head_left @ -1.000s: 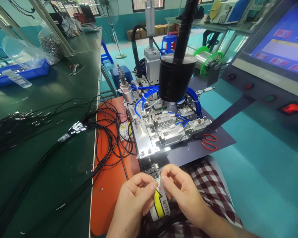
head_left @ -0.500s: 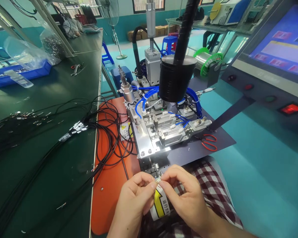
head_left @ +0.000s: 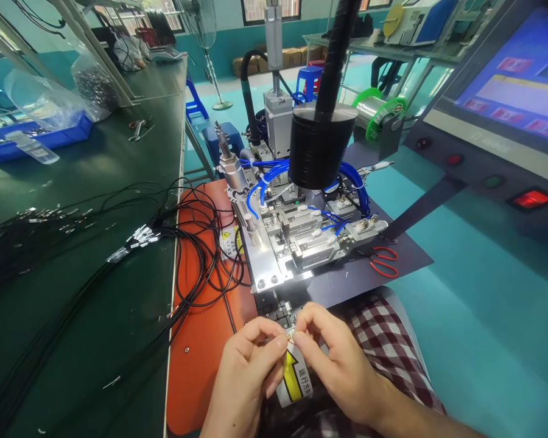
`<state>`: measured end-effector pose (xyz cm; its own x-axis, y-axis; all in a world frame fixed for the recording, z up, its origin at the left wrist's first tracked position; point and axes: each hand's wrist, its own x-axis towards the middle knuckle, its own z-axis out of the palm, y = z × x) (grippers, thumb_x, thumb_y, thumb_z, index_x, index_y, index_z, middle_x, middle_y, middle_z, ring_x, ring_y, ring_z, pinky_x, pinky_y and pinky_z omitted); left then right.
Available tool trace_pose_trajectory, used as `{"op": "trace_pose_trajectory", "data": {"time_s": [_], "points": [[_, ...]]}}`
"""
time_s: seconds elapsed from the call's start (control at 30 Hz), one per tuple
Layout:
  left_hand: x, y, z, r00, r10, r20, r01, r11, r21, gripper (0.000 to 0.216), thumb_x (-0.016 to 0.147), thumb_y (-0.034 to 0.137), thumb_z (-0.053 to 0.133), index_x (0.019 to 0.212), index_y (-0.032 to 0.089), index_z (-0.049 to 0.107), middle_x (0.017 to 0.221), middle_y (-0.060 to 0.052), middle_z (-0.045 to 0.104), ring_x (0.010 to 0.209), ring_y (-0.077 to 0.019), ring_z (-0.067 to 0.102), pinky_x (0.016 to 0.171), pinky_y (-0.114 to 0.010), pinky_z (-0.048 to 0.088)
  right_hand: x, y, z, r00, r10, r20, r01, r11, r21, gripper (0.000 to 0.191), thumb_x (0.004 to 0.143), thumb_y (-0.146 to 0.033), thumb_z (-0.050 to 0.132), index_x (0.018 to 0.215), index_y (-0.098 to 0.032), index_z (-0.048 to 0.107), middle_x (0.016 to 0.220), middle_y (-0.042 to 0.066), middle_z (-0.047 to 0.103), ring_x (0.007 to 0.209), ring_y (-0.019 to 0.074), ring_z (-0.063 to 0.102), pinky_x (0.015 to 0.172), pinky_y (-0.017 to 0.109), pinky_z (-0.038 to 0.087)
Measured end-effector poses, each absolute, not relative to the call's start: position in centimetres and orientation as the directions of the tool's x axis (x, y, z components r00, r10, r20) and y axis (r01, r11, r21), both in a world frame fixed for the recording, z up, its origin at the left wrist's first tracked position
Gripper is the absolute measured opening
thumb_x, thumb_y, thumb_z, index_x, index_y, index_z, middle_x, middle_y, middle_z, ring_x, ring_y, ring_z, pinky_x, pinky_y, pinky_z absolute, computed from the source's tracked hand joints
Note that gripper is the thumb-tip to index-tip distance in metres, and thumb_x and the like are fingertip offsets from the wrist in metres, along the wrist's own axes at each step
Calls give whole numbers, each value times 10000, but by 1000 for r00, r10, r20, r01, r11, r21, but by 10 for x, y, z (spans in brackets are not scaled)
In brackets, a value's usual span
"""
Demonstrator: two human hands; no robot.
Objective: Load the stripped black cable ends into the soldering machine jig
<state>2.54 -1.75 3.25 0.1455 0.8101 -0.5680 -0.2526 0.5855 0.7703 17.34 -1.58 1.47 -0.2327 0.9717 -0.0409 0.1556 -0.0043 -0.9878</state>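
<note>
Low in the middle, my left hand [head_left: 251, 365] and my right hand [head_left: 335, 365] face each other, thumbs and forefingers pinched and nearly touching. Thin wires [head_left: 290, 338] show as a small whitish and orange bit between the fingertips; their far ends are hidden. Just beneath the hands is a white label with a yellow arrow [head_left: 293, 383]. Beyond them stands a metal bench machine [head_left: 301, 231] with blue air tubes and a small fixture [head_left: 283, 310] at its front edge.
Black cables [head_left: 205, 255] loop across the orange board [head_left: 201, 389] and the dark green table [head_left: 95, 304]. Red-handled scissors [head_left: 384, 261] lie right of the machine. A black nozzle [head_left: 322, 146] hangs over it, with a solder spool [head_left: 379, 112] behind and a control screen [head_left: 511, 91] at right.
My fingertips have drawn slightly apart, and a little more of the orange bit shows between them. The view has shifted slightly; the machine and cables stay put.
</note>
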Motion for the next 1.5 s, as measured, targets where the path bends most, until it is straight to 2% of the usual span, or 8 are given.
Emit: {"op": "trace_pose_trajectory", "data": {"time_s": [0.07,0.17,0.37,0.53,0.8,1.03,1.23,1.5], "points": [[26,-17,33,138,813,-565,-235,581,779,235,717,339,718,696,153,576,433,86,426,357,-12,240,414,-176,149,172,-16,14,-229,961,-157,82,-142,-987,122,894,-274,484,809,-194,519,682,-24,497,584,128,473,553,256,407],[26,-17,34,128,815,-564,-220,578,786,234,726,342,709,696,153,575,413,95,390,362,-16,236,419,-177,146,171,-15,15,-208,953,-220,28,-219,-975,118,859,-295,524,844,-179,542,659,-34,500,552,120,473,538,252,397],[25,-19,31,129,826,-548,-198,563,802,212,756,326,686,722,152,568,452,86,413,381,-19,256,429,-182,148,165,-11,19,-190,949,-250,10,-253,-967,146,818,-282,562,727,-170,536,614,-40,481,539,106,430,522,238,366],[24,-20,30,143,827,-543,-209,562,800,222,752,340,688,718,154,573,457,92,404,385,-20,251,427,-184,148,164,-15,14,-225,946,-235,-19,-245,-969,156,869,-279,527,747,-183,508,591,-58,463,513,96,443,499,220,359],[24,-21,31,130,836,-532,-220,548,807,227,743,334,692,704,148,567,474,85,430,386,-22,259,421,-181,152,169,-20,14,-270,957,-108,98,-85,-992,180,943,-297,438,793,-203,468,646,-46,466,562,109,473,552,240,394],[24,-21,27,136,844,-519,-172,536,826,246,773,363,673,720,151,560,436,98,401,381,-22,242,422,-171,156,168,-15,7,-224,946,-236,-73,-258,-963,151,899,-343,518,852,-199,527,624,-57,483,485,92,466,480,219,388],[25,-21,29,127,847,-516,-180,531,828,243,765,357,676,719,148,561,456,97,396,380,-18,247,425,-181,147,166,-19,6,-142,983,-114,133,-96,-987,70,860,-232,565,807,-197,595,699,-22,563,579,114,520,538,231,411],[24,-22,30,121,843,-524,-158,538,828,241,773,351,647,671,154,554,435,95,380,380,-23,242,422,-170,182,175,-12,13,-282,948,151,335,245,-910,162,935,-192,434,803,-192,529,753,7,565,685,148,528,642,275,391]]}}
